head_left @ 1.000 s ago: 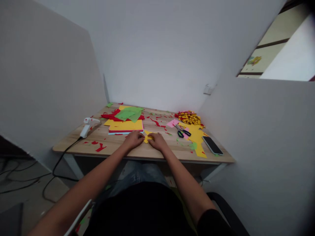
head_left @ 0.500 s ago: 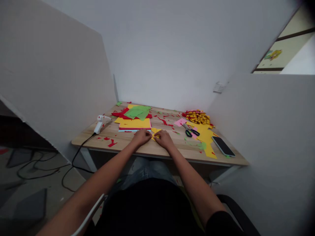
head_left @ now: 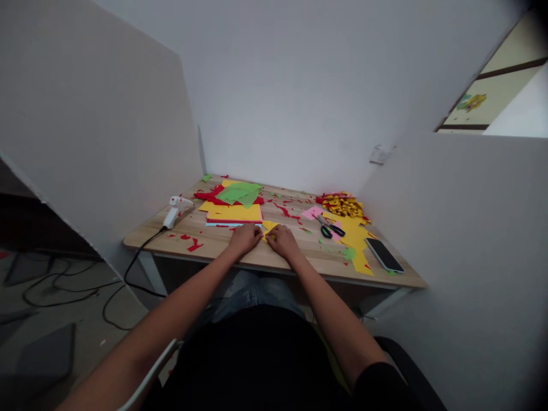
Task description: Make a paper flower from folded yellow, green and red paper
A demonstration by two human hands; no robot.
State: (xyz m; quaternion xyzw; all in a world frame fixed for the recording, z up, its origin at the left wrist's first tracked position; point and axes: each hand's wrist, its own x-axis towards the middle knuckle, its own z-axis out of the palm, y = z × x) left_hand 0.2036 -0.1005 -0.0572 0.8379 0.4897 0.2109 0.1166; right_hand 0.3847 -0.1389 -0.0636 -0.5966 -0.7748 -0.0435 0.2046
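A small yellow paper piece (head_left: pixel 270 225) lies at the table's front edge between my two hands. My left hand (head_left: pixel 246 239) is closed, its fingertips pinching the left side of the piece. On the other side, my right hand (head_left: pixel 282 240) also pinches the paper with bent fingers. The fingertips nearly meet, and part of the piece is hidden under them. Just behind my left hand is a stack of coloured sheets (head_left: pixel 234 213), yellow on top, with green sheets (head_left: pixel 240 194) and red paper (head_left: pixel 205 196) beyond it.
A white glue gun (head_left: pixel 172 213) with a black cable rests on the wooden table (head_left: pixel 222 251) at left. To the right are scissors (head_left: pixel 331 228), yellow sheets (head_left: pixel 353 232), a phone (head_left: pixel 384 255) and a pile of yellow and red folded pieces (head_left: pixel 342 204). Partitions flank the table.
The view has shifted slightly. Both hands stay closed around the yellow piece at nearly the same place, with no clear movement of the other objects.
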